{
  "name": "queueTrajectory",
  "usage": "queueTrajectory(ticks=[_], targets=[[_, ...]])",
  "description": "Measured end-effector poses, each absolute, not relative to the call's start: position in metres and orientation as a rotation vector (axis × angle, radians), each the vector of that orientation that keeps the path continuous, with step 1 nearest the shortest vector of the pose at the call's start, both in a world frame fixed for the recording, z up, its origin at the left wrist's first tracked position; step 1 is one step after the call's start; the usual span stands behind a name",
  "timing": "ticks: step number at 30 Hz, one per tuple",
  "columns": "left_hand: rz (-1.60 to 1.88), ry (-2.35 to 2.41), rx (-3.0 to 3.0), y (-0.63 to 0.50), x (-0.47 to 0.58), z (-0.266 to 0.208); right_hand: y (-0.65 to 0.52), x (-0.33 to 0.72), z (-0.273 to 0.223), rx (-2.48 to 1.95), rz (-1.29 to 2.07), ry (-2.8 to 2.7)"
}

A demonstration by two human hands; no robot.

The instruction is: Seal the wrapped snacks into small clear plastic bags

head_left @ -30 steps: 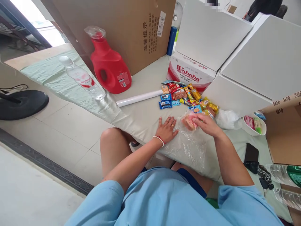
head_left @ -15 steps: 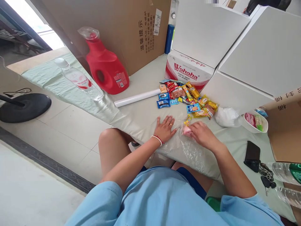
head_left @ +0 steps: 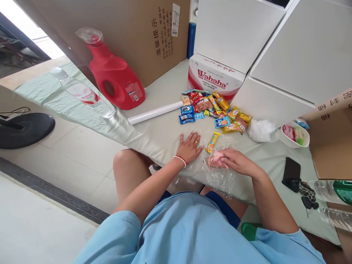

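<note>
Standing behind snack packets (head_left: 204,105), a carton (head_left: 213,75) lettered “Wahaha”.

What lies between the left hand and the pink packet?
Clear plastic, as the head view shows; a yellow packet borders that gap on the side farther from the body.

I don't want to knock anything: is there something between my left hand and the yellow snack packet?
Nothing visible stands between the left hand and the yellow snack packet, just a narrow gap. The right hand, holding a crumpled pink wrapper, is to the snack's right, nearer the body.
</note>
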State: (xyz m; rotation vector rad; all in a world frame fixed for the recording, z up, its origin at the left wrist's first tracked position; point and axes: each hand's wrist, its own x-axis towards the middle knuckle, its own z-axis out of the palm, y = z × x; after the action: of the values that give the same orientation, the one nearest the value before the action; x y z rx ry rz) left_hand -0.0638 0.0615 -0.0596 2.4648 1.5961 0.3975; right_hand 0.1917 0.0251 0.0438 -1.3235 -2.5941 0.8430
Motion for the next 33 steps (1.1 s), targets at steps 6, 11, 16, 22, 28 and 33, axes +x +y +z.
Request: queueTrajectory(ticks=[6,11,16,22,28,33], targets=[[0.408,1.599,2.461,0.061,-0.063,-0.060,0.018,0.169,0.021,-1.350,0.669,-2.839],[0.424,1.602,2.459,0.060,-0.064,-0.059,0.001,0.156,0.012,-1.533,0.428,-2.848],[0.434,1.590,2.458,0.060,-0.064,-0.061,0.001,0.173,0.013,-1.614,0.402,-2.792],[0.434,1.593,2.449,0.061,-0.065,-0.062,0.016,0.172,0.014,-1.515,0.515,-2.587],[0.466,1.592,2.439,0.062,-0.065,-0.063,0.044,0.157,0.016,-1.471,0.467,-2.723],[0.518,1.574,2.431,0.062,-0.066,-0.065,0.087,0.154,0.023,-1.442,0.224,-2.910]])
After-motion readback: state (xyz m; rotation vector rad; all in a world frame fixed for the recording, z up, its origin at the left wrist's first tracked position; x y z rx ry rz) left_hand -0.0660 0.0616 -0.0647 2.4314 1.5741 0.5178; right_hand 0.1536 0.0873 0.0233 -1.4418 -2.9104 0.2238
